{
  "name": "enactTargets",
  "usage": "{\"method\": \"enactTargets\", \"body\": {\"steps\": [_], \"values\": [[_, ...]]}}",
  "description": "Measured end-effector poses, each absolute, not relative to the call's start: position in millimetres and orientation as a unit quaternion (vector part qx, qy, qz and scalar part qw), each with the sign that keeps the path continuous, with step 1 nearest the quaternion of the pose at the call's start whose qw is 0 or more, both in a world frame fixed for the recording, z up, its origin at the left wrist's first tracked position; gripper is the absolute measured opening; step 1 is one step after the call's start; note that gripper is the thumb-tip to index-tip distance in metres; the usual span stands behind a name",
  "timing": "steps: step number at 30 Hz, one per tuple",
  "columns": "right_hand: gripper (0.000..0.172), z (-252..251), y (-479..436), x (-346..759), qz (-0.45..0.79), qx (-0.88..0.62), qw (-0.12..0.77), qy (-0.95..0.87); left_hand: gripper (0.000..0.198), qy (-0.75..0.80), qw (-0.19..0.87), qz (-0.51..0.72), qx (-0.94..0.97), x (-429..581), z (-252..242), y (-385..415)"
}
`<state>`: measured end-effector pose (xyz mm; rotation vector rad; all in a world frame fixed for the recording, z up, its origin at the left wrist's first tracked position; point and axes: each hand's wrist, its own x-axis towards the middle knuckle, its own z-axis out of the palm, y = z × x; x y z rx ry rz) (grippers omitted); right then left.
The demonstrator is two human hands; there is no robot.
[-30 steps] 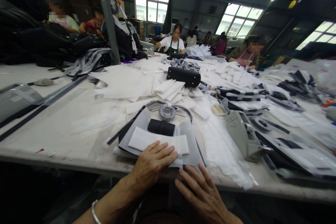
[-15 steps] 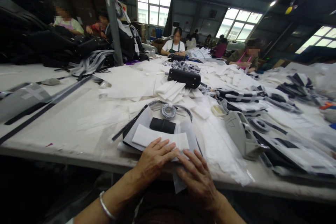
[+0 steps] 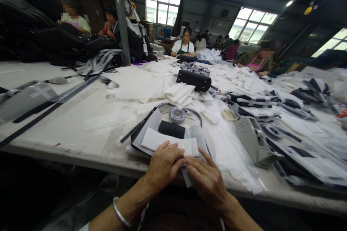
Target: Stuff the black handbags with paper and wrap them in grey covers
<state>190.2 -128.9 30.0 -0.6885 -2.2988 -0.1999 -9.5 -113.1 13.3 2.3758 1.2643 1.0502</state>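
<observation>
The left hand [image 3: 164, 164] lies flat on a white fabric strip [image 3: 169, 144], fingers spread a little and not gripping, while the right hand [image 3: 206, 178] sits close against it, fingers slanting over the strip's near end. Whether it pinches anything there, I cannot tell. The strip rests on a grey translucent sheet [image 3: 202, 139] over a dark panel [image 3: 135, 140] near the bench edge [image 3: 81, 155], so pressure toward the body could slide the layers out of line or over that edge. A coil of grey cord [image 3: 177, 114] and a black leather piece [image 3: 171, 129] lie just beyond – a dragged sheet could pull them along. The fingers hide the strip's near end, and the covered panel's shape is hard to make out.
</observation>
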Motion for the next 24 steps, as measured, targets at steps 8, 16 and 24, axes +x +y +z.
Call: {"method": "enactTargets", "body": {"steps": [8, 16, 24], "values": [[0.031, 21.8, -159.6, 194.5, -0.077, -0.284, 0.345, -0.891, 0.013, 0.431, 0.140, 0.379, 0.807, -5.1, 6.2, -113.0], [0.038, -2.2, -176.8, 184.1, -0.029, -0.301, 0.357, -0.884, 0.003, 0.417, 0.078, 0.383, 0.820, -2.9, 3.5, -113.1], [0.031, 55.2, -142.6, 183.1, -0.069, -0.284, 0.292, -0.911, 0.010, 0.408, 0.042, 0.408, 0.816, -1.6, -2.3, -115.7]]}}
